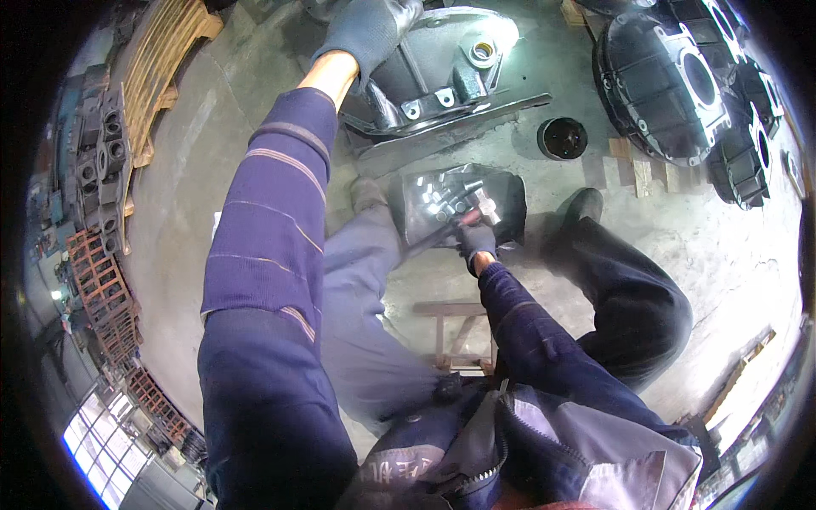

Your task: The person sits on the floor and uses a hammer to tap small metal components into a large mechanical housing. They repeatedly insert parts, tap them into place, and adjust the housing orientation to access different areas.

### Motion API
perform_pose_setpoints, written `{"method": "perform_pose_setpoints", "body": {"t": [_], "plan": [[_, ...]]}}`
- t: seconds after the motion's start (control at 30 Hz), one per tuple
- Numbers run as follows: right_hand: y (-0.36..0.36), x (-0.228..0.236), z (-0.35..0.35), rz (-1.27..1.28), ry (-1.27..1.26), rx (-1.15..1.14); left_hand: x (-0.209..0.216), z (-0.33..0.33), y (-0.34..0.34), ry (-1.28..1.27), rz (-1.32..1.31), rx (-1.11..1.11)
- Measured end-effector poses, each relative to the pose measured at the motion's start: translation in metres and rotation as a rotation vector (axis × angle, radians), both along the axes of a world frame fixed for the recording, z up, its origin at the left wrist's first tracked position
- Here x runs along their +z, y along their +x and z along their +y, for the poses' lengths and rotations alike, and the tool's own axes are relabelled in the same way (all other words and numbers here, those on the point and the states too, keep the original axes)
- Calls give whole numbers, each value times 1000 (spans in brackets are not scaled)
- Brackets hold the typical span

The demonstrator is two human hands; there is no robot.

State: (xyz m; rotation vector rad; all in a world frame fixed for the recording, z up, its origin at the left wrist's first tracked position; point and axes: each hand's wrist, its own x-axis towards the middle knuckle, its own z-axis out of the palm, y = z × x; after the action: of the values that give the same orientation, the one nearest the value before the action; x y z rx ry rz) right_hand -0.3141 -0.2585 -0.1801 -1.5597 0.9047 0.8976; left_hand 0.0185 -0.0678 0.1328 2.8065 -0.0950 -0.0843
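My left hand (pixel 365 36), in a dark glove, reaches far forward to a large grey metal casting (pixel 425 64). Its fingers curl over at the casting's upper left, partly hidden by the back of the hand. A round bore with a brass-coloured ring shows on the casting's right side. Closer to me, my right hand (pixel 476 244), also gloved, is closed round the handle of a hammer (pixel 486 209). The hammer's pale metal head is over a black tray (pixel 507 189) that holds several shiny metal parts (pixel 450 195).
A round dark pot (pixel 563 138) stands right of the casting. Large black housings (pixel 663 93) are stacked on wood at the far right. A wooden pallet (pixel 161 68) and reddish crates (pixel 102 293) line the left. A low stool (pixel 450 327) shows between my legs.
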Motion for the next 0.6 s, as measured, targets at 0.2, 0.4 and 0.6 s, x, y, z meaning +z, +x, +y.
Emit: {"method": "perform_pose_setpoints", "body": {"t": [0.2, 0.4, 0.6], "plan": [[6, -69, 25, 144, -256, 293, -9, 8, 10, -9, 78, 42], [8, -52, 24, 132, 21, -6, -10, 10, 9, 23, 42, -2], [4, 6, -7, 120, 775, -662, -8, 8, 5, 9, 21, -13]]}}
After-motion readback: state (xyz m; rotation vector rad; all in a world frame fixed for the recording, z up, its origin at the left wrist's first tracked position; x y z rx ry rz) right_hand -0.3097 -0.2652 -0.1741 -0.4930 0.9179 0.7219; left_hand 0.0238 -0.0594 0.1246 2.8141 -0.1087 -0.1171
